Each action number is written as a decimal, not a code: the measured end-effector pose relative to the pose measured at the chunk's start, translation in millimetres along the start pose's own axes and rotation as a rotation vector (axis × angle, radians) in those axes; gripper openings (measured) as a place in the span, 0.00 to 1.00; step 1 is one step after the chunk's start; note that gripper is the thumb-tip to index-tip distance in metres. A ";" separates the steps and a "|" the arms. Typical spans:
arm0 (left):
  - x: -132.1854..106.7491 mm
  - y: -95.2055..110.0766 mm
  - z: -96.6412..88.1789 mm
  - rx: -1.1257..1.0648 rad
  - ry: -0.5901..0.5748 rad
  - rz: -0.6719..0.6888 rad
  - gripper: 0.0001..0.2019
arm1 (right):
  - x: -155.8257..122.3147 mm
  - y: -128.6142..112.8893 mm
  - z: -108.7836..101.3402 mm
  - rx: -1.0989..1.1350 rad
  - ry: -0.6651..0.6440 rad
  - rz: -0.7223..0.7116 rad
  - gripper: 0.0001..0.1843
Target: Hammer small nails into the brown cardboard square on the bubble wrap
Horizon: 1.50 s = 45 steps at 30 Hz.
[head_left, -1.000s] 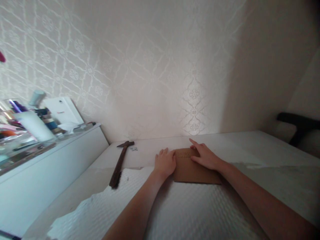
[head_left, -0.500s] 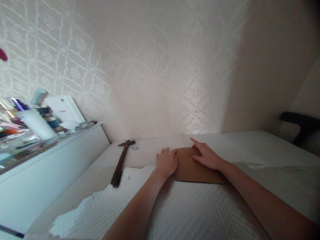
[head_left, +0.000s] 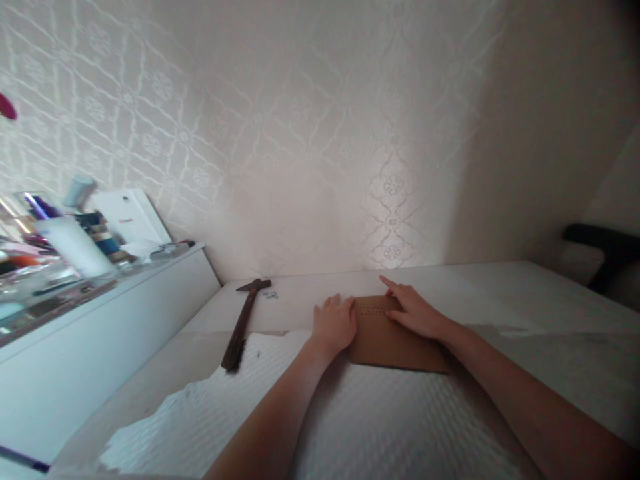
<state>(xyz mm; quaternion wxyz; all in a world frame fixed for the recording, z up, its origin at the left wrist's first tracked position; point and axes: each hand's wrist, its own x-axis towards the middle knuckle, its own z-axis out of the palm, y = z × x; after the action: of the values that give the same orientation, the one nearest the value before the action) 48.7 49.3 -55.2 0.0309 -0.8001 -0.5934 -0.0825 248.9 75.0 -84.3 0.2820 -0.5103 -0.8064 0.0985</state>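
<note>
Between my hands is a brown piece of cardboard [head_left: 395, 343] with rows of small holes near its far edge. My left hand [head_left: 335, 327] holds its left edge, fingers bent and pointing away from me. At the right side, my right hand [head_left: 413, 312] grips it with the thumb on top; the index finger stretches out past the far edge. Its other fingers are partly hidden. A hammer [head_left: 245, 323] with a dark head and wooden handle lies left of my left hand. Close to its head are several small metal pieces [head_left: 271, 295], too small to name surely.
A white quilted cloth [head_left: 200, 427] covers the near part of the white surface [head_left: 465, 290]. On the left, a white cabinet [head_left: 125, 320] bears bottles and a white box [head_left: 131, 217]. A patterned wall stands behind; a black armrest-like part [head_left: 607, 237] is at right.
The cardboard's near right corner sits slightly closer to me, so the sheet has turned or tilted a little. Both hands keep hold of it; the hammer has not moved.
</note>
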 end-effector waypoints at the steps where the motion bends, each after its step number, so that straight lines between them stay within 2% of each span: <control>1: -0.1 0.0 -0.2 -0.002 -0.004 0.002 0.20 | -0.1 0.1 0.2 0.002 0.002 0.002 0.40; 10: -0.7 -0.2 -1.7 0.002 -0.049 0.012 0.20 | 0.7 1.1 0.9 0.011 0.007 -0.017 0.39; 23: -0.6 -0.2 -1.2 0.014 -0.079 0.006 0.21 | -0.2 -4.9 -4.5 -0.022 -0.017 0.043 0.38; 45: -1.3 0.6 -1.8 0.012 -0.081 0.003 0.21 | -4.1 -9.8 -10.6 -0.130 0.050 -0.036 0.34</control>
<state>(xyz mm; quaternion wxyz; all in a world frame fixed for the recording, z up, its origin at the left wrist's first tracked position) 48.7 47.6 -53.6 0.0116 -0.8034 -0.5936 -0.0464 248.5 65.5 -72.7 0.2702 -0.5154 -0.8127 0.0283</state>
